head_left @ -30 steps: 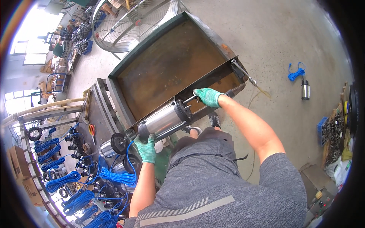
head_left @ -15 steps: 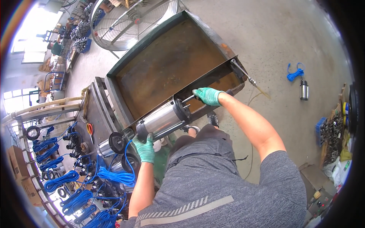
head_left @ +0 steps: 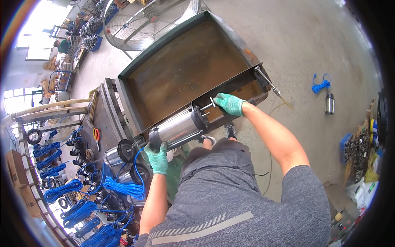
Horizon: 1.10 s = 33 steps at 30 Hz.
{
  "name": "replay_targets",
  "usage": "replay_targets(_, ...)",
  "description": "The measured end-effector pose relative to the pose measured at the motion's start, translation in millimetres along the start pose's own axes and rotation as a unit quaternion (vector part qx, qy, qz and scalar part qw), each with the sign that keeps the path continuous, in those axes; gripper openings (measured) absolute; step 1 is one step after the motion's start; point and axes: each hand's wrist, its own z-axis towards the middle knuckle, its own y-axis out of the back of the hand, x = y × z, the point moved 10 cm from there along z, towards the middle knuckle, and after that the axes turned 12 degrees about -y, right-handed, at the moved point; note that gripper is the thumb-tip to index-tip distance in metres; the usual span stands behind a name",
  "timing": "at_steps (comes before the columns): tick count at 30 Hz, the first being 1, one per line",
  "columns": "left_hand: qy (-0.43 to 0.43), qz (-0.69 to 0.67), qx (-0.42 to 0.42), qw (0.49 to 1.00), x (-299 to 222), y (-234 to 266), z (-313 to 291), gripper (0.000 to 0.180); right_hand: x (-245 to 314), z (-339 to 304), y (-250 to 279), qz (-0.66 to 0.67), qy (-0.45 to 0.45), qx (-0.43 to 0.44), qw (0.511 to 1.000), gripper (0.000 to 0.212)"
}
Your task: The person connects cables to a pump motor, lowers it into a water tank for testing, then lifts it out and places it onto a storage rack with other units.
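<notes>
A steel-bodied submersible pump point(head_left: 175, 126) with dark end caps lies aslant along the near edge of the rusty metal tank point(head_left: 123, 88). My left hand point(head_left: 157, 159), in a green glove, grips its lower left end cap, thumb on the near side. From the pump's other end sticks out a rod with a small T-handle point(head_left: 212, 102). My right hand point(head_left: 230, 104), also gloved, has its bent fingers at this handle; the fingers' far sides are hidden. A blue cord point(head_left: 137, 158) runs by my left hand.
More steel pumps point(head_left: 112, 156) and several blue cord coils point(head_left: 123, 187) crowd the left bench, beside orange-handled scissors point(head_left: 96, 135). A ratchet-like tool point(head_left: 267, 80) lies at the tank's right corner. Beyond stands a large fan point(head_left: 152, 18). Another pump point(head_left: 329, 103) stands on the floor at right.
My right hand has shifted slightly right along the rod, and the T-handle now shows beside its fingers. My left hand keeps its hold on the pump. The view has moved a little.
</notes>
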Motion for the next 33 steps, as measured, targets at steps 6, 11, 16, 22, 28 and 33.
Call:
replay_targets(6,0.007,0.003,-0.009,1.000,1,0,0,0.070,-16,7,-1,-0.124,-0.109,-0.004,0.986,0.051)
replay_targets(11,0.007,-0.005,-0.010,1.000,-9,-2,-1,0.071,31,-16,9,-0.163,0.040,-0.072,0.983,0.038)
replay_targets(16,0.006,-0.037,-0.016,0.999,-12,-1,-3,0.072,-10,6,-8,0.078,-0.179,-0.070,0.978,0.032)
replay_targets(22,0.017,-0.039,-0.014,0.999,-11,-2,-2,0.066,28,-13,3,-0.143,0.012,0.002,0.990,0.040)
replay_targets(28,0.023,-0.036,-0.008,0.999,-14,-5,-3,0.065,28,-9,5,-0.195,-0.036,0.056,0.979,0.050)
replay_targets(33,0.001,-0.046,-0.021,0.999,-10,-3,-2,0.069,2,11,-4,-0.069,-0.217,0.063,0.972,0.062)
